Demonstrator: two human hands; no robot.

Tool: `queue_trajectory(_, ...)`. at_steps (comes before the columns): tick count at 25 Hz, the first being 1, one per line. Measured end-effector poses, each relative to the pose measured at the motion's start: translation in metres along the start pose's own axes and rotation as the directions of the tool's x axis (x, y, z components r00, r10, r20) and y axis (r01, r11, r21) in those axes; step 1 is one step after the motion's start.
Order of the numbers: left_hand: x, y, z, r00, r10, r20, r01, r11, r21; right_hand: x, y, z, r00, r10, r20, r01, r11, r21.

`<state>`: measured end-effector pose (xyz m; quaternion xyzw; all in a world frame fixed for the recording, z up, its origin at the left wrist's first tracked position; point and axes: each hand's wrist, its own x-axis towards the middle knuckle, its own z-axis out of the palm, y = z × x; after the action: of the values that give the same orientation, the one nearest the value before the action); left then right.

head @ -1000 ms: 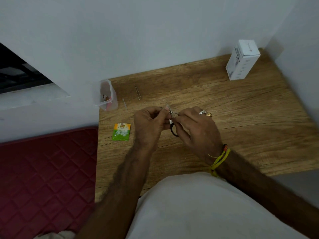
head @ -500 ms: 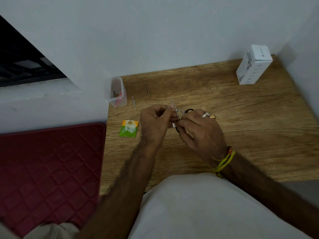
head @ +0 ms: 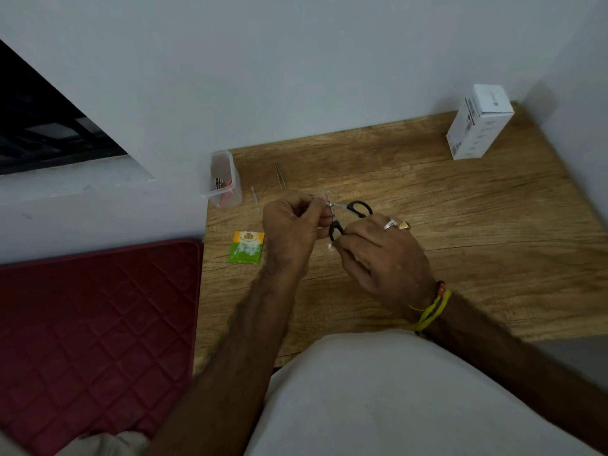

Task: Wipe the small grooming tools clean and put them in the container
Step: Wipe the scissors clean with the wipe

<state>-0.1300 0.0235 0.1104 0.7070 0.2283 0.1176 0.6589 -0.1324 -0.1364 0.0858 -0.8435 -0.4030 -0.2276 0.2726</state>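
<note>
Small black-handled scissors are held above the wooden table, to the right of the clear container, blades toward the container and handles pointing away. The left hand curls its fingers around the blade end; the right hand pinches a handle loop. Tweezers lie just right of the container

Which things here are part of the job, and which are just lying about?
Job: scissors, in both hands (left, right); tweezers; thin tool; container; sachet, probably the wipe's.
Lying about: white box; red mat.
</note>
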Motion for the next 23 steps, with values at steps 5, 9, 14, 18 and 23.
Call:
queue_trajectory(5, -0.002, 0.000, -0.001, 1.000, 0.017, -0.003, -0.017, 1.000, 0.013, -0.003, 0.002, -0.001, 0.999, 0.037, 0.002, -0.037, 0.999, 0.040)
queue_trajectory(9, 0.001, 0.004, -0.002, 0.999, -0.002, -0.035, 0.002, 1.000, -0.007, -0.005, 0.007, 0.000, 1.000, 0.022, -0.005, -0.022, 0.999, 0.036)
queue_trajectory(14, -0.002, 0.004, 0.000, 0.999, -0.022, -0.028, 0.021, 1.000, -0.015, -0.011, 0.010, 0.000, 1.000, -0.021, 0.014, 0.021, 1.000, -0.002)
queue_trajectory(18, 0.001, 0.002, -0.002, 0.999, -0.032, -0.020, 0.032, 0.999, -0.027, -0.010, 0.012, 0.001, 1.000, 0.005, -0.002, -0.005, 1.000, -0.004)
queue_trajectory(23, -0.003, 0.002, -0.001, 1.000, -0.023, -0.001, 0.023, 0.999, -0.035, -0.007, 0.012, 0.003, 0.999, 0.044, -0.029, -0.046, 0.998, -0.038)
